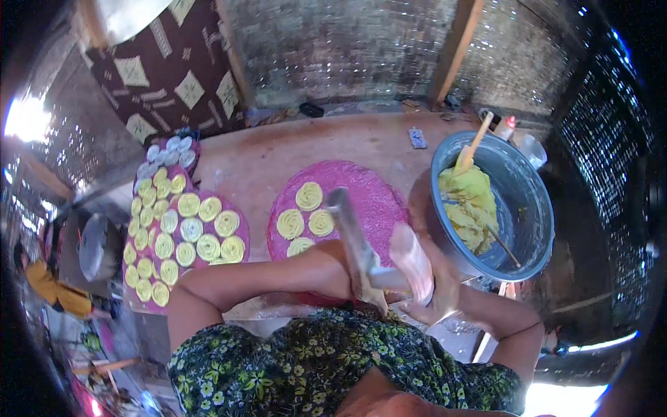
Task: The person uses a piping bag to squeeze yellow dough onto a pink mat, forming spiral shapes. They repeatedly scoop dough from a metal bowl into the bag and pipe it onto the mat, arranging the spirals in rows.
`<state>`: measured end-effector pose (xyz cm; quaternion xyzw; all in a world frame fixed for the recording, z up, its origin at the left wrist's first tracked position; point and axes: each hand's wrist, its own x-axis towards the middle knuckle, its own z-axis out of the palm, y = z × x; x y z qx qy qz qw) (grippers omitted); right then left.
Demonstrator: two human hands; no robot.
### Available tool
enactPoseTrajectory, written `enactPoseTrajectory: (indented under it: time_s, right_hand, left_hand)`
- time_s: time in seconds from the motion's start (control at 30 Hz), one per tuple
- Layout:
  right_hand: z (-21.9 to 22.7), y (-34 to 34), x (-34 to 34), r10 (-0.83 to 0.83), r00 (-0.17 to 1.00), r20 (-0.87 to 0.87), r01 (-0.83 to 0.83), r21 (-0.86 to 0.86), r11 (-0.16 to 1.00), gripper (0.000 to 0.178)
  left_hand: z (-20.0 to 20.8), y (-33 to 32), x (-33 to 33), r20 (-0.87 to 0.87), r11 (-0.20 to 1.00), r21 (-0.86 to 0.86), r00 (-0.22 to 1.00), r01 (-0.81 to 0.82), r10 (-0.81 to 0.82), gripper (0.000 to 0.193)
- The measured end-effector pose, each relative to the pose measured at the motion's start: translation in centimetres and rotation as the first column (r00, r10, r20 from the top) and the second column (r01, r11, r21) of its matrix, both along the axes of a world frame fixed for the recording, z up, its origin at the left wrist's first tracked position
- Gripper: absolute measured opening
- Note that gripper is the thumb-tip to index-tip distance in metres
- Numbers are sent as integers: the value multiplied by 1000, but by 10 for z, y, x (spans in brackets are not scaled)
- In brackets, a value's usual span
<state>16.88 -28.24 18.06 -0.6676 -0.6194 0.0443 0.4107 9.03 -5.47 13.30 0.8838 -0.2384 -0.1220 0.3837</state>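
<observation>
At the near centre, the left hand [336, 267] is against a metal tube [353, 228], grip too blurred to tell, and the right hand [443, 281] wraps a pale rod [411, 258]; the tube looks stiff, weighty, perhaps slippery, best held mid-length.

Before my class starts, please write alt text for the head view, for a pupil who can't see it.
A person's right hand grips a blurred grey and pinkish tool, the left hand close against it, near a round pink board bearing yellow spirals. More spirals crowd the left; at right, a blue basin holds yellow dough and a spatula.
</observation>
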Motion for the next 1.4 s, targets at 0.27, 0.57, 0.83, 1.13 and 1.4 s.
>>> enactPoseTrajectory:
  time_s: [0.27,0.57,0.83,1.13,1.4]
  right_hand:
    - [-14,-16,23,71,828,-556,-109,-36,993,99]
    - [-40,-3,43,421,-28,-907,-370,401,838,102]
    - [-69,34,55,219,-149,-964,-461,264,847,109]
    - [-107,105,78,-193,-26,-981,-370,-170,913,94]
    - [-107,105,69,-270,2,-963,-396,-249,884,91]
  left_hand:
    - [-6,-8,24,133,997,-74,991,13,-3,44]
    - [125,9,61,93,243,-966,996,87,12,85]
    - [94,61,120,190,7,-981,963,195,-191,57]
    - [-78,174,174,-72,-463,-863,957,-201,-280,61]
    - [-119,176,155,-42,-565,-800,958,-202,-284,74]
